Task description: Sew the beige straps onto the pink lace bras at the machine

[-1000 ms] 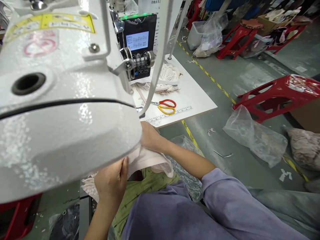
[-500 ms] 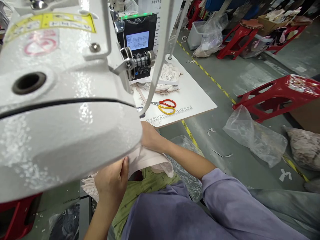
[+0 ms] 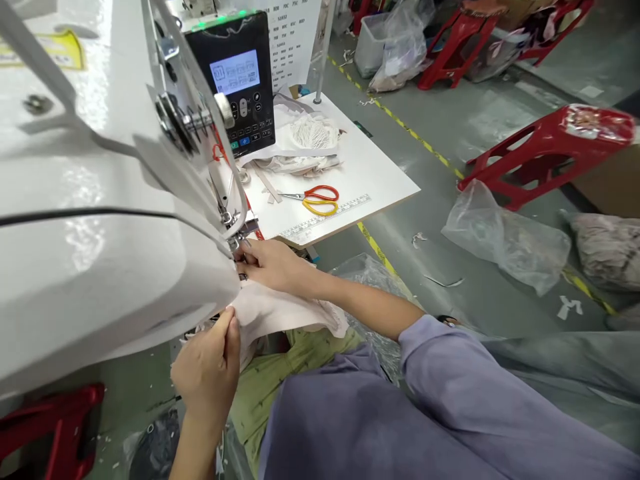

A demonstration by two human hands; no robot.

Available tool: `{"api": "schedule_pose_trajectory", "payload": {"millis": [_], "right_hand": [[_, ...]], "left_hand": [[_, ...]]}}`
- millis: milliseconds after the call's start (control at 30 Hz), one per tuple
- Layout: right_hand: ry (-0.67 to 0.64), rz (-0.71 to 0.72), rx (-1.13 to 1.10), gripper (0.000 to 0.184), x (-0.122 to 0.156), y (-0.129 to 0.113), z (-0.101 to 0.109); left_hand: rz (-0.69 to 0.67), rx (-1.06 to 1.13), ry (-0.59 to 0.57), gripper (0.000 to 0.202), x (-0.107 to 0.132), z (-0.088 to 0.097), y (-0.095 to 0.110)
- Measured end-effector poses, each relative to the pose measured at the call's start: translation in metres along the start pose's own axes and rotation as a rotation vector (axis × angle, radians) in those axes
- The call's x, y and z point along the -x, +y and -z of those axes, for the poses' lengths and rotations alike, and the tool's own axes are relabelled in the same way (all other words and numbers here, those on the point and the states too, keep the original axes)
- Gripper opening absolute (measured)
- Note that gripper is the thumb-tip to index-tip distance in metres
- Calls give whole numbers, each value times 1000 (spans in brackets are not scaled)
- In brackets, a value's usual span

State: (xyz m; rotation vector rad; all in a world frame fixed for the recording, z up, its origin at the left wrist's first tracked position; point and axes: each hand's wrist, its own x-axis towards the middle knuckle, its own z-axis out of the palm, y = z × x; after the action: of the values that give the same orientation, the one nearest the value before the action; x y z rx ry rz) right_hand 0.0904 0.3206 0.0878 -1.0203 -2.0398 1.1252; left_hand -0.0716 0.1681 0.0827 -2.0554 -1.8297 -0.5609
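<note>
A pale pink piece of fabric (image 3: pixel 280 312) hangs at the needle end of a white sewing machine (image 3: pixel 125 267), its lower edge draped over my lap. My left hand (image 3: pixel 210 360) pinches the fabric's near edge between thumb and fingers, beside the machine head. Close to the presser foot (image 3: pixel 243 272), my right hand (image 3: pixel 273 267) holds the fabric's far side, its fingertips partly hidden by the needle area. Some of the cloth lies out of sight beneath the machine head.
Red-and-yellow-handled scissors (image 3: pixel 320 200) lie on the white table (image 3: pixel 380 173) above a printed ruler scale (image 3: pixel 330 219). Behind are a control panel (image 3: pixel 240 87) and a pile of pale lace (image 3: pixel 310 140). Red stools (image 3: pixel 545 153) and plastic bags (image 3: pixel 505 233) stand on the floor.
The view has shifted, so the machine head sits farther left and the needle area now shows. The right hand's fingers have come into sight by the presser foot; both hands keep the fabric.
</note>
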Motion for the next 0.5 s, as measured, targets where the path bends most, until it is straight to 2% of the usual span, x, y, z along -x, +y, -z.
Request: {"api": "schedule_pose_trajectory", "payload": {"millis": [500], "right_hand": [[10, 48, 8, 12, 3, 6, 6]], "left_hand": [[-133, 66, 31, 18, -12, -2, 10]]}}
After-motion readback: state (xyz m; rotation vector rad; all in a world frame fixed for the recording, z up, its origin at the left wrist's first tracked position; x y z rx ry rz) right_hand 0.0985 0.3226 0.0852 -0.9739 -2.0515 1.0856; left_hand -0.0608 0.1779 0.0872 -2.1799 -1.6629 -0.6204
